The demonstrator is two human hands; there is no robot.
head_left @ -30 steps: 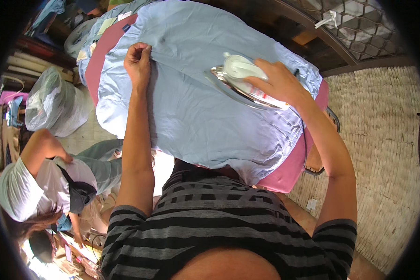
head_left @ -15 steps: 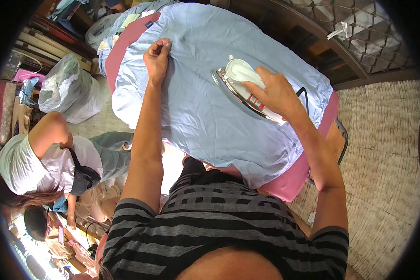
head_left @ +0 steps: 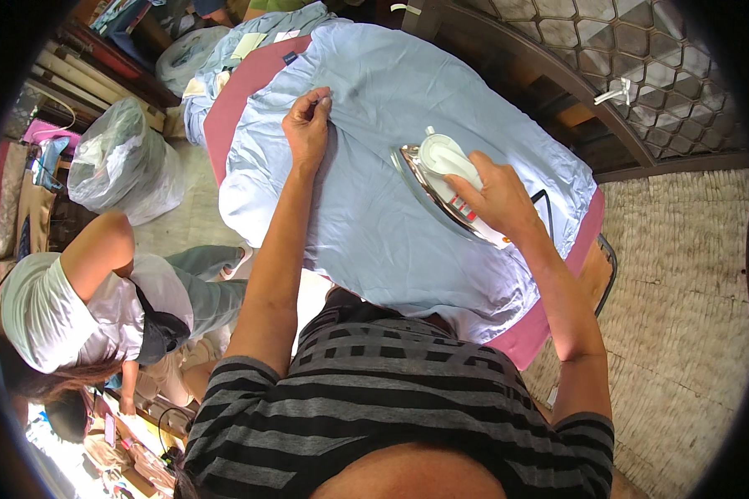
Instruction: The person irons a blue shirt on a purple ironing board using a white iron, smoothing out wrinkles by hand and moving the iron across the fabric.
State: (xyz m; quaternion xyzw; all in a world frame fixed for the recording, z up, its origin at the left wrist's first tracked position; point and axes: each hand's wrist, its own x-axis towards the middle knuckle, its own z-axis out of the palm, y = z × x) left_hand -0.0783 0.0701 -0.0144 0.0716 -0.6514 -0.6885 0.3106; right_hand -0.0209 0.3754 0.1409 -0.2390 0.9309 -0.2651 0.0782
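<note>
Right hand (head_left: 501, 196) curled round handle of iron (head_left: 452, 200) on blue cloth (head_left: 374, 200), tip toward ten-thirty, heel four-thirty. Left hand (head_left: 306, 131) farther, iron at its four o'clock; fingertips together, cloth pinch unclear.

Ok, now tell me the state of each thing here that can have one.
Cloth: spread out, creased
Iron: held, heat unclear
Right hand: closed around iron
Left hand: closed, at the cloth, grip unclear
Board: mostly covered by cloth
Plastic bag: standing, bulging
</note>
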